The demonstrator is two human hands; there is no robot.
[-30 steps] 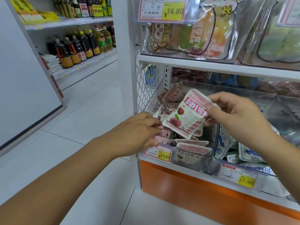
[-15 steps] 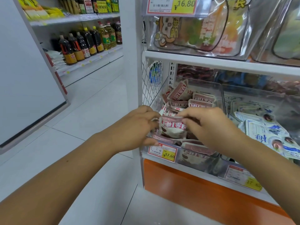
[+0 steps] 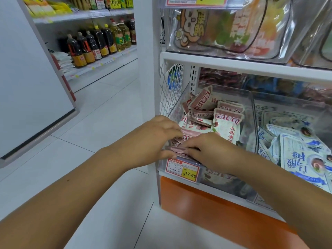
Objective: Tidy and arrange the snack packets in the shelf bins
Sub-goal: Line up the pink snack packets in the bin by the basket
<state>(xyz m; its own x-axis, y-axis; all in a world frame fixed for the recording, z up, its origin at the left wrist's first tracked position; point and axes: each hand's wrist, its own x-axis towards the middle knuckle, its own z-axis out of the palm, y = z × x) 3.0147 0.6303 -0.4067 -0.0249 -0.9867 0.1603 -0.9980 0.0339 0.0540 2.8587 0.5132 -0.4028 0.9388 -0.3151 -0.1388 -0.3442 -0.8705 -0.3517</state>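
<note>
A clear plastic bin (image 3: 251,112) on the lower shelf holds several pink-and-white snack packets (image 3: 227,123). At the bin's front left corner, my left hand (image 3: 154,139) and my right hand (image 3: 210,150) meet over a row of upright pink packets (image 3: 186,137). The fingers of both hands curl onto the packets' top edges and pinch them from either side. The lower parts of these packets are hidden behind my hands.
A second clear bin (image 3: 296,146) to the right holds blue-and-white packets. A yellow price tag (image 3: 183,170) hangs on the bin front. The upper shelf (image 3: 233,64) carries clear bags of snacks. Oil bottles (image 3: 97,44) line a shelf across the tiled aisle.
My right hand brought the raised pink packet down into the bin's front row. Both hands have since closed in together on the front packets.
</note>
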